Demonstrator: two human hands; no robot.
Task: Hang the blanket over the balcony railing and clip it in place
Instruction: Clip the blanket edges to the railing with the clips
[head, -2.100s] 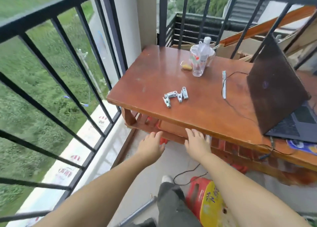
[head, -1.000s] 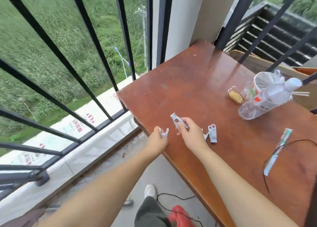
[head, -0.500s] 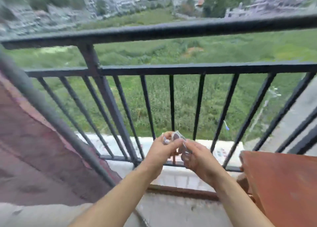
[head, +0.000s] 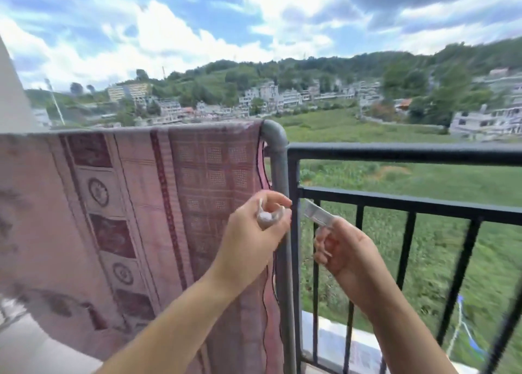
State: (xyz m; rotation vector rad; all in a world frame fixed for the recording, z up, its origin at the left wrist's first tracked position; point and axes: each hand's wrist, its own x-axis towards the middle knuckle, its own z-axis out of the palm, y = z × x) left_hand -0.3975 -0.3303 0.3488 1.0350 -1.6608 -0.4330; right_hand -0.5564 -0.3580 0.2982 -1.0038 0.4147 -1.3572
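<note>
A pink and maroon patterned blanket (head: pixel 135 209) hangs draped over a grey tube rail (head: pixel 275 136) on the left, its right edge beside the rail's bent corner. My left hand (head: pixel 254 232) is in front of that edge, closed around white clips (head: pixel 267 216). My right hand (head: pixel 341 249) is just to the right, pinching one pale clothespin (head: pixel 317 214) that points up and left toward the grey post. Neither hand touches the blanket.
The black balcony railing (head: pixel 395 154) with vertical bars runs right from the grey post. Beyond it lie green fields, houses and hills. A white wall edge (head: pixel 11 102) shows at far left, and a pale ledge (head: pixel 333 334) lies below the bars.
The view swung from the wooden table up to the railing. Both hands picked clips off the table and carried them up to the blanket's right edge, then drew slightly apart.
</note>
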